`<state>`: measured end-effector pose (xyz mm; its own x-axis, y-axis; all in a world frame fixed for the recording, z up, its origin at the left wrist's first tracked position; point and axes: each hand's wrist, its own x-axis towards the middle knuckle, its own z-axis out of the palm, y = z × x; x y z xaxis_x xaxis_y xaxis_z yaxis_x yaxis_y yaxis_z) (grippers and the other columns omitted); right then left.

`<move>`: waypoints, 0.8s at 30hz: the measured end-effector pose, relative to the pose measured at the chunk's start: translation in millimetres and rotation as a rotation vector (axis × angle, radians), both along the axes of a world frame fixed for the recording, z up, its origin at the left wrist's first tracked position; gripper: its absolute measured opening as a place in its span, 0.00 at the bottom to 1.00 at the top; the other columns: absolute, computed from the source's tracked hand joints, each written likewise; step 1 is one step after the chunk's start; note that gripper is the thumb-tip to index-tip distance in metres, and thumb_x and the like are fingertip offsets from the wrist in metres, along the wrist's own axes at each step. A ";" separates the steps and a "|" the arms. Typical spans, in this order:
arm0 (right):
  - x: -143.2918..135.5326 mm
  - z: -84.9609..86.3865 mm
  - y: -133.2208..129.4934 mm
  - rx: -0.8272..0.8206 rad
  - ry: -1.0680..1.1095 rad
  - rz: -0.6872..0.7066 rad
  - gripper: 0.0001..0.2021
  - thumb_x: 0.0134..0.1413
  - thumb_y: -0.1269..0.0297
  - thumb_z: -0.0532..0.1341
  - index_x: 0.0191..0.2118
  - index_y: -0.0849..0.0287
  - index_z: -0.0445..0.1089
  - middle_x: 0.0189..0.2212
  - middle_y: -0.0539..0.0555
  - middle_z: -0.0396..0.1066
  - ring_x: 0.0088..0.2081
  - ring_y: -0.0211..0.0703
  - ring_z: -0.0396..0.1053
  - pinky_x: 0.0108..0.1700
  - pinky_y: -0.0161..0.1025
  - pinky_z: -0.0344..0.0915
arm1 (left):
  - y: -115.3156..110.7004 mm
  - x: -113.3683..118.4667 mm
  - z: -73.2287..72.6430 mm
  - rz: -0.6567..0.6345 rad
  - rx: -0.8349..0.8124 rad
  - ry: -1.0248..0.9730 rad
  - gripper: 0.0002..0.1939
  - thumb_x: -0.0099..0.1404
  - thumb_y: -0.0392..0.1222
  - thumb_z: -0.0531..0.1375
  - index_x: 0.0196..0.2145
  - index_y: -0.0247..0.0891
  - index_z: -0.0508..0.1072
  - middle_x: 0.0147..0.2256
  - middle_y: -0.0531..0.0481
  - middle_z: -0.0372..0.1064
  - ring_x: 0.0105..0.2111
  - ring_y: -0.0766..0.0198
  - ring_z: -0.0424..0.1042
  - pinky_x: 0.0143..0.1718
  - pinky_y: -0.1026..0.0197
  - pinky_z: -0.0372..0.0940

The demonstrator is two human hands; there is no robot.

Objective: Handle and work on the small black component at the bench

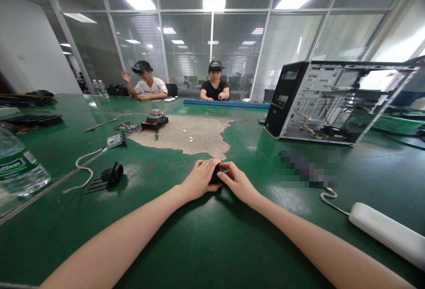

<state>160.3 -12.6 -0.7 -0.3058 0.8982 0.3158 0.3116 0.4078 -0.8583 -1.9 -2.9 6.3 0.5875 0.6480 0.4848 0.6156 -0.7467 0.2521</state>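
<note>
Both my hands meet over the green tabletop (199,244), around a small black part (216,175) whose kind I cannot make out. My left hand (201,178) wraps it from the left, with the thumb low and the fingers across the top. From the other side, my right hand (238,182) presses its bent fingers and thumb against it. Most of the part is hidden by the fingers. Just beyond the hands lies the edge of a bare brown patch (199,136) in the table's green covering.
An open computer case (288,98) stands at the right, beyond a white power strip (385,229). To the left are a black bracket-like part (111,175), a metal piece (116,140) with a cord and a water bottle (20,165). Two people sit across the table.
</note>
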 end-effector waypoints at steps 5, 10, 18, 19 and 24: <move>-0.3 7.0 -10.0 0.030 0.033 0.054 0.10 0.48 0.64 0.58 0.38 0.56 0.58 0.36 0.52 0.63 0.37 0.40 0.66 0.34 0.36 0.66 | -0.1 -0.2 0.0 0.002 -0.014 0.002 0.30 0.48 0.37 0.60 0.48 0.40 0.52 0.47 0.47 0.59 0.46 0.57 0.60 0.46 0.54 0.49; -0.6 3.9 -7.8 -0.024 0.138 0.054 0.07 0.50 0.63 0.55 0.36 0.56 0.58 0.34 0.50 0.63 0.37 0.39 0.66 0.36 0.37 0.66 | -2.4 1.1 2.2 0.013 0.012 0.000 0.29 0.49 0.39 0.59 0.48 0.40 0.53 0.46 0.46 0.59 0.46 0.56 0.58 0.46 0.54 0.49; 0.6 2.4 -3.2 -0.061 0.099 0.064 0.09 0.49 0.63 0.56 0.38 0.57 0.59 0.36 0.52 0.63 0.39 0.40 0.65 0.39 0.40 0.66 | -6.7 1.4 8.0 0.108 0.054 0.078 0.31 0.48 0.41 0.60 0.49 0.40 0.52 0.46 0.47 0.61 0.42 0.53 0.57 0.41 0.52 0.53; 0.9 3.5 -5.1 -0.045 0.104 0.082 0.09 0.49 0.64 0.57 0.37 0.56 0.59 0.36 0.52 0.63 0.40 0.41 0.64 0.39 0.39 0.66 | -5.9 1.2 7.8 0.091 0.040 0.080 0.31 0.48 0.40 0.59 0.49 0.40 0.52 0.46 0.47 0.60 0.41 0.54 0.59 0.41 0.53 0.54; 1.7 4.3 -6.6 -0.038 0.157 0.114 0.08 0.50 0.63 0.56 0.36 0.56 0.58 0.35 0.50 0.62 0.38 0.38 0.65 0.39 0.37 0.66 | -2.5 0.1 5.5 0.028 -0.007 0.077 0.29 0.51 0.40 0.58 0.48 0.38 0.50 0.46 0.46 0.59 0.41 0.57 0.64 0.40 0.56 0.57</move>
<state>162.0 -19.2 3.6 -0.3556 0.8728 0.3344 0.1261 0.3993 -0.9081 -1.8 -5.4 11.8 0.6045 0.6679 0.4342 0.6541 -0.7273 0.2080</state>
